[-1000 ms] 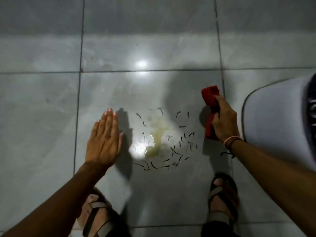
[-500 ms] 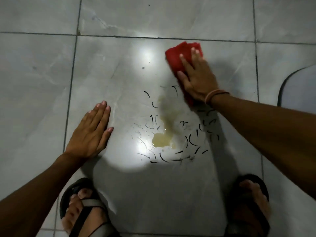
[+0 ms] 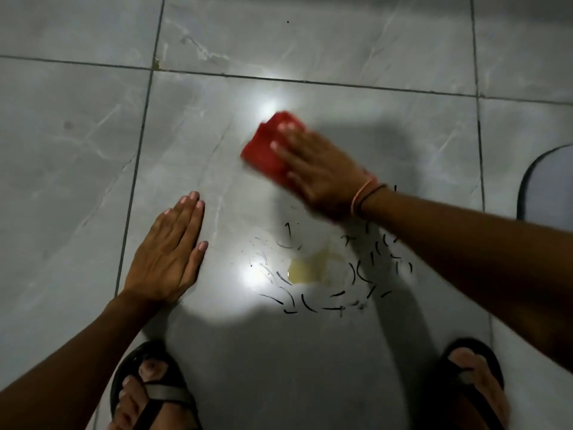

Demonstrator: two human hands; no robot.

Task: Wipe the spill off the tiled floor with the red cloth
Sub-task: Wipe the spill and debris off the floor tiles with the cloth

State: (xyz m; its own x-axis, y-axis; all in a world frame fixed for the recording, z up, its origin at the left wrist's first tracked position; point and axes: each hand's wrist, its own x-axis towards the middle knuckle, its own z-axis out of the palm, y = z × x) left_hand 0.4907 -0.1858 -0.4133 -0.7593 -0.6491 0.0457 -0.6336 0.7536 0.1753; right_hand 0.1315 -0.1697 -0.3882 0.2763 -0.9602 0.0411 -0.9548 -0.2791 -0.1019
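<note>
A yellowish spill [image 3: 308,268] lies on the grey tiled floor [image 3: 77,150], ringed by short dark curved marks. The red cloth [image 3: 266,147] is pressed flat on the tile just beyond the spill. My right hand [image 3: 322,175] lies on top of the cloth with fingers spread, blurred by motion. My left hand [image 3: 169,252] rests palm down on the floor to the left of the spill, fingers together, holding nothing.
My two sandalled feet [image 3: 152,395] [image 3: 474,389] stand near the bottom edge, on either side of the spill. A grey rounded mat or object [image 3: 548,184] sits at the right edge. A bright light reflection [image 3: 269,108] glares on the tile near the cloth.
My right hand brought the cloth from the right side down onto the floor beyond the spill and has now slid it a little left and nearer. My left hand stays planted.
</note>
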